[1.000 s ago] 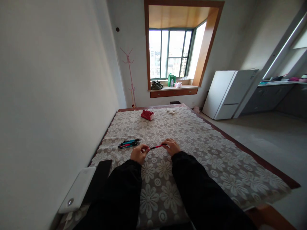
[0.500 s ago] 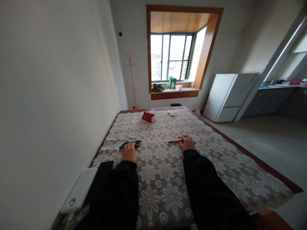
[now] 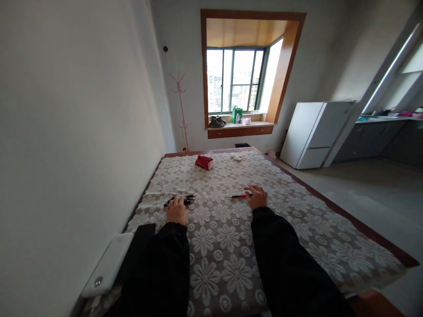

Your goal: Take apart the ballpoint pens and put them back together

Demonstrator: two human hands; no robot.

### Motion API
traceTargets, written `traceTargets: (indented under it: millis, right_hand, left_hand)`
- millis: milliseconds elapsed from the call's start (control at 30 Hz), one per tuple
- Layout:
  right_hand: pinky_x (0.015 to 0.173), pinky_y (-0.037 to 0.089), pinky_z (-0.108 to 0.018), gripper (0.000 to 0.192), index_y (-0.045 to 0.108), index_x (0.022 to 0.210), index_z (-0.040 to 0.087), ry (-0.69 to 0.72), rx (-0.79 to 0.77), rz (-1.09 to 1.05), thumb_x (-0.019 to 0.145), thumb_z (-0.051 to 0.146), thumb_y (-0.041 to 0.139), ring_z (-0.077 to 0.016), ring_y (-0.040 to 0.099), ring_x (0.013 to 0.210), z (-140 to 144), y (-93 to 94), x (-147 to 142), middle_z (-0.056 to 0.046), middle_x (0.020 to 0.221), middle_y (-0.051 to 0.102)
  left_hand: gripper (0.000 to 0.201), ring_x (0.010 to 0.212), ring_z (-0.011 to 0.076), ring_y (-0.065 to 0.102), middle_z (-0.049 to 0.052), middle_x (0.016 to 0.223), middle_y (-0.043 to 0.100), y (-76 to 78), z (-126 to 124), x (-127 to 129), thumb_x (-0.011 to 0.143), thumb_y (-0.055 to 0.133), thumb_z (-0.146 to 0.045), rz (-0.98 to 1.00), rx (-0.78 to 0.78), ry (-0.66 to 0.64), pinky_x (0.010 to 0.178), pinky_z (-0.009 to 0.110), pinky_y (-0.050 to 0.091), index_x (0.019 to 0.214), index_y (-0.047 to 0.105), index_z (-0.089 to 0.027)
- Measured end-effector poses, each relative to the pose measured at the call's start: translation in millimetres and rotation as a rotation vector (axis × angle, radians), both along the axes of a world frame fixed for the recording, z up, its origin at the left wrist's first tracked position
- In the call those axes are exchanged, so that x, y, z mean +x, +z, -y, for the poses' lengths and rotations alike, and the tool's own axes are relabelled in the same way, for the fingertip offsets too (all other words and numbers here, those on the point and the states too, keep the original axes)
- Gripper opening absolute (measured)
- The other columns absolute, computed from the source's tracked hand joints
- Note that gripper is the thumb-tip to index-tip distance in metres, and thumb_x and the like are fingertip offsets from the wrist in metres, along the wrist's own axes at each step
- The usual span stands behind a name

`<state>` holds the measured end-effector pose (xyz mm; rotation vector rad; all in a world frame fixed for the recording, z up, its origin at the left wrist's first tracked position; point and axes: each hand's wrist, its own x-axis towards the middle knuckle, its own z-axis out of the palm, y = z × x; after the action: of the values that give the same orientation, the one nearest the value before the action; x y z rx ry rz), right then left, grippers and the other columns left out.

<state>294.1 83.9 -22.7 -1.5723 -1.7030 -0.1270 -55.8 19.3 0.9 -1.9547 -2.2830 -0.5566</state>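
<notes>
My left hand [image 3: 177, 211] rests over a small group of pens [image 3: 190, 201] on the left of the tablecloth. Its fingers are slightly spread and bent across the pens, hiding their middles; dark ends show on both sides. Over on the right, a red-and-black pen [image 3: 236, 196] lies flat on the cloth with its tip pointing left. My right hand [image 3: 257, 197] is at that pen's right end, thumb and index finger apart, and covers the end of it. Both hands come out of black sleeves.
The patterned tablecloth [image 3: 228, 237] covers the table. A red tissue pack [image 3: 204, 162] and a small pale item [image 3: 236, 157] lie toward the far edge. At the near left are a white power bank [image 3: 107, 264] and a dark flat object [image 3: 140, 240] beside the wall.
My left hand has shifted slightly left and farther over the pens, covering more of the blue one. The right index finger has lifted a little away from the red-and-black pen.
</notes>
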Motion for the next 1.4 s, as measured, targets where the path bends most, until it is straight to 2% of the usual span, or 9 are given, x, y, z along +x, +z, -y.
traceTargets:
  millis: [400,533,633,767,933,1033,1133,1300,1400]
  right_hand:
    - [0.092,0.03,-0.037,0.015,0.071,0.087,0.023,0.183,0.047,0.034,0.084,0.021,0.056,-0.0223,0.057,0.099,10.9,5.5,-20.4,-0.005,0.097,0.068]
    - [0.092,0.035,-0.037,0.017,0.069,0.099,0.023,0.348,0.048,0.058,0.085,0.026,0.058,-0.0228,0.057,0.101,18.7,12.0,-27.0,-0.006,0.101,0.068]
    - [0.093,0.037,-0.039,0.038,0.061,0.118,0.025,0.528,0.022,0.107,0.083,0.038,0.065,-0.0248,0.055,0.106,28.9,17.3,-39.5,-0.007,0.112,0.065]
    - [0.093,0.039,-0.039,0.054,0.053,0.128,0.025,0.694,0.007,0.136,0.081,0.046,0.068,-0.0259,0.053,0.109,40.1,20.0,-60.2,-0.009,0.118,0.062]
    - [0.086,0.04,-0.035,0.017,0.063,0.1,0.022,0.773,-0.063,0.155,0.09,0.035,0.058,-0.0212,0.058,0.095,47.1,14.4,-78.9,-0.006,0.097,0.067]
    - [0.081,0.04,-0.033,0.013,0.062,0.097,0.021,0.788,-0.123,0.195,0.088,0.031,0.06,-0.0207,0.059,0.089,48.3,8.5,-84.2,-0.005,0.091,0.067]
    - [0.08,0.04,-0.033,0.01,0.062,0.096,0.02,0.774,-0.163,0.244,0.087,0.025,0.06,-0.0206,0.059,0.086,47.2,4.1,-85.5,-0.004,0.088,0.068]
    - [0.08,0.04,-0.031,0.016,0.064,0.096,0.019,0.727,-0.209,0.24,0.092,0.023,0.049,-0.0201,0.06,0.09,45.9,3.2,-83.1,-0.006,0.093,0.069]
    - [0.075,0.042,-0.028,0.021,0.065,0.097,0.019,0.735,-0.298,0.263,0.094,0.027,0.046,-0.0194,0.062,0.085,47.3,4.0,-82.6,-0.006,0.09,0.069]
  left_hand:
    - [0.014,0.106,0.0287,0.051,0.009,0.108,0.061,17.8,9.7,3.1,0.084,0.059,-0.022,0.021,0.09,-0.042,0.087,0.041,0.039,0.096,0.066,-0.025]
    - [0.021,0.102,0.021,0.056,0.009,0.107,0.063,20.9,18.0,15.7,0.094,0.044,-0.024,0.214,0.353,-0.391,0.089,0.033,0.045,0.107,0.06,-0.021]
    - [0.023,0.102,0.0167,0.059,0.008,0.111,0.062,14.2,23.1,29.8,0.095,0.042,-0.022,0.376,0.435,-0.69,0.088,0.029,0.049,0.112,0.058,-0.021]
    - [0.015,0.092,0.0153,0.063,0.006,0.1,0.065,4.8,25.1,43.6,0.092,0.051,-0.028,0.642,0.344,-0.762,0.073,0.025,0.056,0.099,0.061,-0.02]
    - [0.021,0.077,0.0159,0.067,0.005,0.091,0.069,-5.9,16.2,46.1,0.084,0.061,-0.036,0.998,0.141,-0.66,0.061,0.027,0.059,0.093,0.062,-0.018]
    - [0.025,0.076,0.0173,0.068,0.006,0.088,0.07,-13.2,9.9,45.7,0.079,0.066,-0.038,1.108,0.06,-0.645,0.063,0.029,0.06,0.091,0.062,-0.016]
    - [0.024,0.073,0.0169,0.067,0.005,0.085,0.071,-15.4,8.1,44.5,0.077,0.066,-0.036,1.014,-0.011,-0.622,0.059,0.026,0.055,0.09,0.064,-0.016]
    - [0.013,0.07,0.015,0.062,0.001,0.079,0.07,-8.4,12.6,41.6,0.076,0.066,-0.026,0.489,-0.032,-0.539,0.066,0.026,0.047,0.088,0.069,-0.021]
    - [0.014,0.073,0.0159,0.061,0.002,0.082,0.07,-5.7,14.1,41.1,0.078,0.065,-0.025,0.349,-0.06,-0.518,0.07,0.027,0.044,0.09,0.07,-0.022]
